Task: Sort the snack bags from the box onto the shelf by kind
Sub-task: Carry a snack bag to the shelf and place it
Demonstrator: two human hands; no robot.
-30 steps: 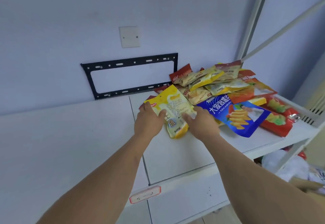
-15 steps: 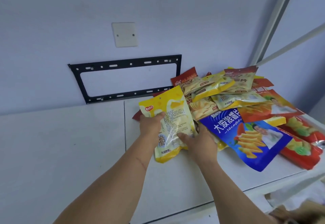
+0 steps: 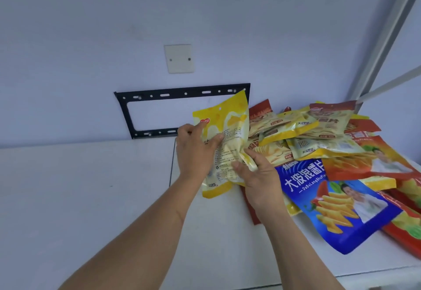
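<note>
We see even, bright, bluish light with only faint shadows. The wide lens bends the shelf post (image 3: pixel 387 32) at the right edge, and detail looks slightly soft.

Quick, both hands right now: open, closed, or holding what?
Left hand: closed on the yellow snack bag, fingers curled round its left edge.
Right hand: pinching the same bag's lower right.

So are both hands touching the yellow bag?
Touching. The head view shows the left hand gripping the yellow bag at its left edge, and the right hand pinching its lower right.
</note>
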